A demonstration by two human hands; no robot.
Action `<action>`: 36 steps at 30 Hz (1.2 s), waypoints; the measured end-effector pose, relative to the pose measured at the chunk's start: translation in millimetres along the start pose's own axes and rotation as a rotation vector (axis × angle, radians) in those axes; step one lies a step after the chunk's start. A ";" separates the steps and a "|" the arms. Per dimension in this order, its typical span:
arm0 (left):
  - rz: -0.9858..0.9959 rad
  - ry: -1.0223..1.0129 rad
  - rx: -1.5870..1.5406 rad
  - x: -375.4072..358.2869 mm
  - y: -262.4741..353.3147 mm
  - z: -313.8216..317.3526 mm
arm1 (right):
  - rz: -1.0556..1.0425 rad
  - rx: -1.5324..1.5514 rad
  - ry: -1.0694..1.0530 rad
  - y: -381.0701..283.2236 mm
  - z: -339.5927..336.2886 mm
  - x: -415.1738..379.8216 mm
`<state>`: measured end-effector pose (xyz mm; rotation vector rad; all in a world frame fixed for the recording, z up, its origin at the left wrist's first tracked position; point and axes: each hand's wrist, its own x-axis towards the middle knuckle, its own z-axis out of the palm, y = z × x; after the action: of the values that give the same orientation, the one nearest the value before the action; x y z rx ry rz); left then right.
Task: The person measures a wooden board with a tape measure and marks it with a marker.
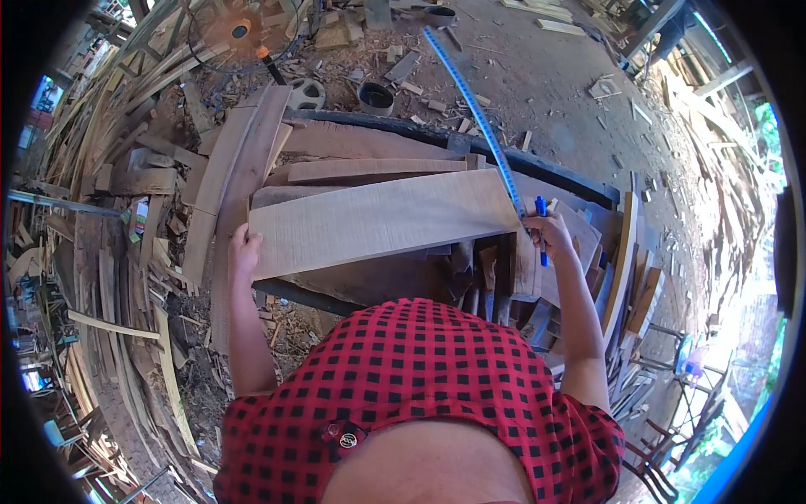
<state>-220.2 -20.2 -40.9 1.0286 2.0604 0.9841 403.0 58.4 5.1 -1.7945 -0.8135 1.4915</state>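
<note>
A wide, pale wooden board (382, 217) lies slightly tilted across the workbench in front of me. My left hand (244, 250) is closed on its left end, the thumb on the top face. At the board's right end, my right hand (547, 233) is closed around a blue pen (542, 245) that sticks out above and below the fingers. From the same hand a long blue measuring strip (475, 112) with markings along it runs up and away past the board's corner. The fingers partly hide how its near end is held.
More planks (378, 168) lie behind the board, and a long plank (231, 168) stands at the left. Beyond are a round fan (241, 32) and a dark bucket (375, 98). Wood scraps cover the ground; upright offcuts (621, 252) crowd the right side.
</note>
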 end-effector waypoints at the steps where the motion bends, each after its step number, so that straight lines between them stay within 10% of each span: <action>1: 0.013 -0.016 0.002 2.0 -2.3 0.3 | 0.015 -0.008 -0.003 1.7 1.3 -0.9; 22: 0.010 0.046 -0.414 -49.4 47.4 43.4 | -0.084 -0.020 0.073 17.7 -15.3 -27.9; 34: 0.124 0.027 0.318 -62.1 79.8 89.4 | -0.100 -0.122 0.228 52.2 -78.5 -53.4; 36: 0.143 -0.044 0.375 -65.0 87.5 81.2 | -0.348 -0.092 0.274 35.7 -80.1 -49.5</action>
<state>-91.5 -11.0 1.7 1.3909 2.2087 0.6448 476.1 -10.1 15.6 -1.7644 -1.0051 0.9765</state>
